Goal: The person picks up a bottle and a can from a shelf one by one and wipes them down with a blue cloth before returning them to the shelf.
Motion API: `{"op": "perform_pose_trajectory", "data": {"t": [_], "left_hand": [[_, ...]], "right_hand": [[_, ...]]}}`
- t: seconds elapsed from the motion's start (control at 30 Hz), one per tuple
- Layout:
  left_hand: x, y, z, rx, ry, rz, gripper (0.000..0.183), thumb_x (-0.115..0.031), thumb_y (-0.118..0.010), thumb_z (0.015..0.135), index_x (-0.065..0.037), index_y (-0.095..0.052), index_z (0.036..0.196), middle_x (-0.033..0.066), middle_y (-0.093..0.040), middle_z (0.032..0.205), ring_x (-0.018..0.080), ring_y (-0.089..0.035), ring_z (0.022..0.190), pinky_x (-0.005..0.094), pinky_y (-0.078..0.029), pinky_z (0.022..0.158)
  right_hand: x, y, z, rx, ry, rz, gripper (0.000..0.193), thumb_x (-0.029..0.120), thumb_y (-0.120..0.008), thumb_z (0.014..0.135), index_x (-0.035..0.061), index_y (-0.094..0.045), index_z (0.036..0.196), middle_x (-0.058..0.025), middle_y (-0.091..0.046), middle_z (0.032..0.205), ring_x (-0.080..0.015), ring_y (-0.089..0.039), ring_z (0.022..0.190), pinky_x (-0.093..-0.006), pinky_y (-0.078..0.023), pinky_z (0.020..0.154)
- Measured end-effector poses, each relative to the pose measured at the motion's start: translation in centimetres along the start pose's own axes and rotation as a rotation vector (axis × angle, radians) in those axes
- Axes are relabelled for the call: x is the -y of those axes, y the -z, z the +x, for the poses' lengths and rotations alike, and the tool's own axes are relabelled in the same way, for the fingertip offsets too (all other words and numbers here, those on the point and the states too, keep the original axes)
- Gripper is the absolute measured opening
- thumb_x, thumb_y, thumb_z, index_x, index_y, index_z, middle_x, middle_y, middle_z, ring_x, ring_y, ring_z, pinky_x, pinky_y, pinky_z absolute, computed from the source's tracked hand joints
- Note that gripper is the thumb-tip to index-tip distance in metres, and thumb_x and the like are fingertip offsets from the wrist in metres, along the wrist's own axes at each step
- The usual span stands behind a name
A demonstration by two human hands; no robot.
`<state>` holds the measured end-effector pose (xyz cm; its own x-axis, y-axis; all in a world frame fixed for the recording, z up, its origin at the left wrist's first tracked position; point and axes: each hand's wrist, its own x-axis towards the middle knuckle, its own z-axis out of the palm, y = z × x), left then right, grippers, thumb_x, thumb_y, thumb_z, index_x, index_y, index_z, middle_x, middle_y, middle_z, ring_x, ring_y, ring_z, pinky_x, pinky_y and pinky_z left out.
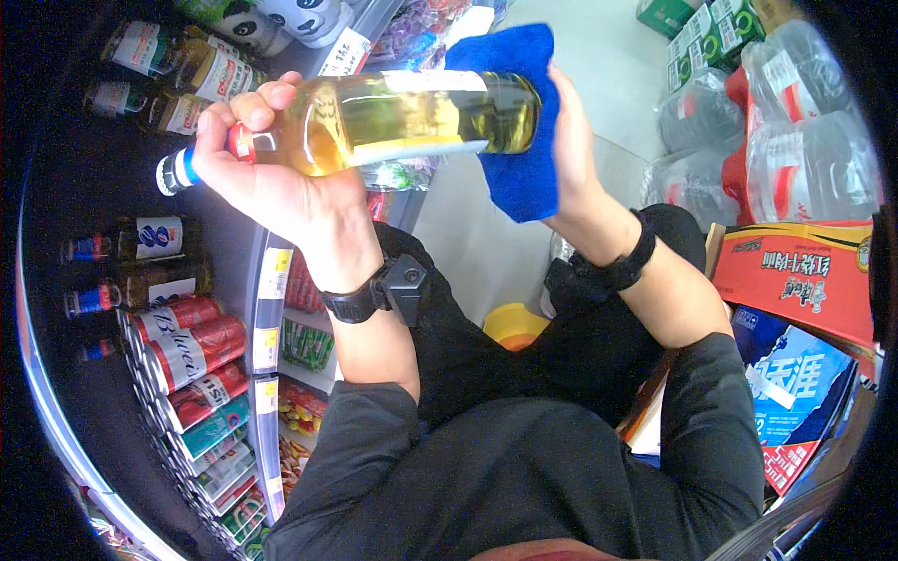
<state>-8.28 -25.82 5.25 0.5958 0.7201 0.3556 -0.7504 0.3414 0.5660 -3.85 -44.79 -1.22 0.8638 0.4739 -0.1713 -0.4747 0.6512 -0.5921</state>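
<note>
Left hand [276, 194] gripping one bottle [407, 117] by neck; right hand [572, 154] pressing one blue cloth [520, 192] round base

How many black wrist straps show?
2: a left-wrist strap, below the left hand gripping the bottle; a right-wrist strap, below the right hand holding the blue cloth.

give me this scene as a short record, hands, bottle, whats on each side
left hand: gripping a yellowish bottle by its neck
right hand: holding a blue cloth against the bottle's base
bottle pose: on its side, neck toward the left
left side: drink cans and shelf bottles
right side: large clear bottles, red box
</note>
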Motion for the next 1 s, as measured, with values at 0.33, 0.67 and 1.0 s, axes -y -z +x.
{"op": "perform_pose_trajectory", "data": {"t": [0.33, 0.67, 1.0], "left_hand": [[0.3, 0.1, 0.3, 0.118, 0.177, -0.139, 0.030, -0.021, -0.055, 0.096, -0.015, -0.045, 0.069, -0.0005, -0.054, 0.067, 0.0199, -0.061, 0.077, 0.0415, -0.050, 0.094], [1.4, 1.2, 0.7, 0.169, 0.351, -0.282, 0.023, -0.014, -0.060, 0.092, -0.014, -0.046, 0.075, -0.0043, -0.053, 0.066, 0.0143, -0.058, 0.071, 0.0402, -0.047, 0.098], [-0.6, 2.9, 2.8, 0.515, 0.395, -0.392, 0.024, -0.017, -0.062, 0.094, -0.017, -0.047, 0.075, -0.0068, -0.047, 0.062, 0.0110, -0.049, 0.063, 0.0364, -0.048, 0.085]], "right_hand": [[0.6, -0.5, 0.0, 0.005, 0.329, -0.189, 0.054, 0.048, -0.038, 0.106, 0.0041, -0.062, 0.126, -0.0099, -0.069, 0.117, -0.0197, -0.067, 0.104, -0.0349, -0.053, 0.095], [2.3, 0.0, 0.0, -0.095, 0.084, -0.140, 0.048, 0.047, -0.040, 0.104, 0.0077, -0.065, 0.117, -0.0100, -0.073, 0.101, -0.0236, -0.072, 0.088, -0.0387, -0.060, 0.084], [-0.2, -0.7, -0.4, 0.030, -0.249, -0.290, 0.049, 0.044, -0.044, 0.106, 0.0050, -0.064, 0.127, -0.0097, -0.072, 0.115, -0.0166, -0.072, 0.096, -0.0317, -0.058, 0.088]]}}
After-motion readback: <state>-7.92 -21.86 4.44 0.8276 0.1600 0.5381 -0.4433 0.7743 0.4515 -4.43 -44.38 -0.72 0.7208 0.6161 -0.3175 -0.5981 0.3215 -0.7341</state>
